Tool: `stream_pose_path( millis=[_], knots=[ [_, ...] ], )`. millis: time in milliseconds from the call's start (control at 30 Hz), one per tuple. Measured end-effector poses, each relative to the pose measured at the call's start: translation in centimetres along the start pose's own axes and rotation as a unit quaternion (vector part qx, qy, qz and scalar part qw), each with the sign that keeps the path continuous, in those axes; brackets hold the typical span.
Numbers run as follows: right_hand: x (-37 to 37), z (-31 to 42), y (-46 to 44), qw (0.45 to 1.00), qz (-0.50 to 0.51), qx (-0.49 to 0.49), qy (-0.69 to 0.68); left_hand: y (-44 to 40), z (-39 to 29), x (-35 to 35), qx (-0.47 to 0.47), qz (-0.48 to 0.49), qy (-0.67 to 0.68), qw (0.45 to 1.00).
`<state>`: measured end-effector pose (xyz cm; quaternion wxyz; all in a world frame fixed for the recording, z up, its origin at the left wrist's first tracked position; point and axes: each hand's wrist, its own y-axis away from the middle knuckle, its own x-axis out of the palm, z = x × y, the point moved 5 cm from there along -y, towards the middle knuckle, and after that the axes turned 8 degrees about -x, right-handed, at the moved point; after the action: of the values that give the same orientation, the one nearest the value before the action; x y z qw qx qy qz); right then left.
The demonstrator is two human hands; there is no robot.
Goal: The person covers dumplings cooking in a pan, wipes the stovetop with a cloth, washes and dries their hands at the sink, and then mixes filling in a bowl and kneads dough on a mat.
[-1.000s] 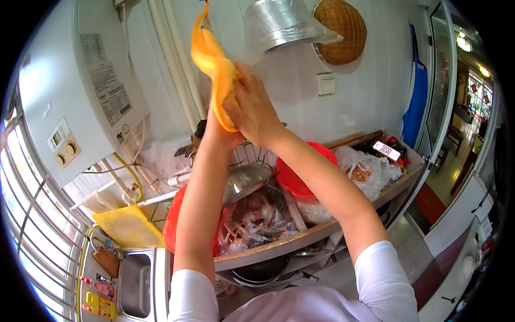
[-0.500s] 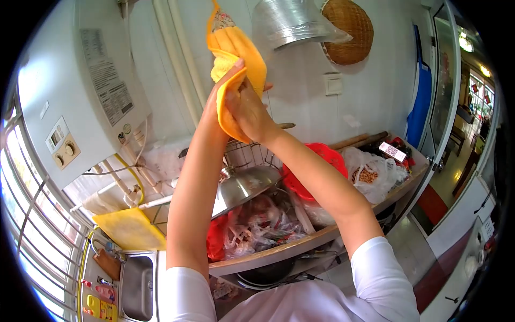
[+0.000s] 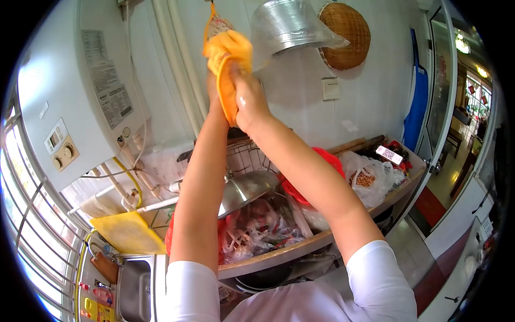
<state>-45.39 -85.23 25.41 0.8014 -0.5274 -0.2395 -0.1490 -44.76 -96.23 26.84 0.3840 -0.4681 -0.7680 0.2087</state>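
Head view: the towel [image 3: 226, 91], orange and hanging against the wall, is now bunching more tightly around the fingers, its upper part doubling over above them and its lower flap drooping between the wrists; half a second earlier it was spreading wider. This gathering is probably bringing more cloth against the skin. The right hand [image 3: 250, 102] is grasping the near side of the towel, its thumb pressing into the fold and its other fingers curling partly out of sight; a bright glint, perhaps moisture, is showing on its back. The left hand [image 3: 213, 88] is lying against the opposite side, largely hidden; whether its fingers are clenching or lying loose, one cannot tell. To the right of the fingers, a wrapped pot [image 3: 289, 24] is hanging near a wicker basket [image 3: 345, 35], with a switch [image 3: 330, 88] sitting lower on the wall. Below the fingers, a metal lid [image 3: 249, 190] is resting just beside plastic bags [image 3: 263, 231], and a red bowl [image 3: 328, 161] is showing partly behind the right forearm.
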Motion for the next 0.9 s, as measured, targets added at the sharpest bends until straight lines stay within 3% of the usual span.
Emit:
stream_pose_path(
  millis=[33,67,100,133,167,200,233,300,333,367,433,533,567,633,700,767,900],
  knots=[
    [-0.7,0.5,-0.1,0.998,-0.020,0.028,-0.043,1.2,-0.4,0.6,-0.015,-0.073,-0.208,0.975],
    [-1.3,0.9,-0.4,0.994,-0.038,0.055,-0.087,2.5,-1.0,1.3,-0.027,-0.142,-0.406,0.903],
    [-2.8,0.1,-1.5,0.992,-0.021,0.073,-0.096,4.3,-1.2,2.3,-0.027,-0.142,-0.405,0.903],
    [-2.8,1.1,-1.1,0.991,-0.028,0.097,-0.087,6.6,-2.5,4.1,0.106,-0.158,-0.561,0.806],
    [-2.6,1.9,-0.6,0.989,-0.034,0.121,-0.078,8.3,-3.2,5.6,0.234,-0.165,-0.687,0.668],
    [-2.8,1.0,-1.3,0.986,0.045,0.130,-0.090,8.7,-2.8,5.9,0.282,-0.118,-0.707,0.637],
    [-2.8,0.8,-1.4,0.987,0.043,0.130,-0.089,8.9,-2.5,6.4,0.280,-0.117,-0.707,0.639],
    [-1.9,0.0,-1.1,0.972,0.111,0.182,-0.093,9.3,-1.5,8.5,0.299,-0.014,-0.635,0.712],
    [-0.8,2.0,-0.2,0.967,0.121,0.223,-0.029,8.6,-1.1,7.7,0.277,0.002,-0.608,0.744],
    [-0.6,1.9,-0.3,0.967,0.118,0.223,-0.029,8.5,-1.1,7.8,0.274,0.004,-0.608,0.745],
    [0.0,1.8,-1.3,0.978,0.095,0.182,0.047,7.5,-0.8,7.1,0.131,-0.024,-0.414,0.900],
    [-0.2,1.2,-2.5,0.991,0.061,0.120,0.023,7.5,-0.8,6.2,0.020,-0.039,-0.232,0.972],
    [-1.0,-0.2,-3.8,0.994,0.056,0.086,0.030,6.6,-0.2,5.7,0.025,-0.100,-0.186,0.977],
    [-1.2,-0.7,-4.2,0.998,0.032,0.051,0.031,5.1,-0.1,4.4,0.058,-0.057,-0.184,0.980],
    [-0.8,-0.8,-5.0,0.999,0.025,-0.014,0.014,6.1,-0.5,6.3,0.032,-0.053,-0.109,0.992],
    [-1.2,-1.4,-6.1,0.989,-0.016,-0.093,0.115,6.2,-0.8,6.8,0.038,-0.054,-0.087,0.994],
    [-0.7,-0.8,-6.3,0.979,-0.039,-0.185,0.071,5.2,-1.1,6.0,0.014,-0.154,-0.076,0.985]
  ],
)
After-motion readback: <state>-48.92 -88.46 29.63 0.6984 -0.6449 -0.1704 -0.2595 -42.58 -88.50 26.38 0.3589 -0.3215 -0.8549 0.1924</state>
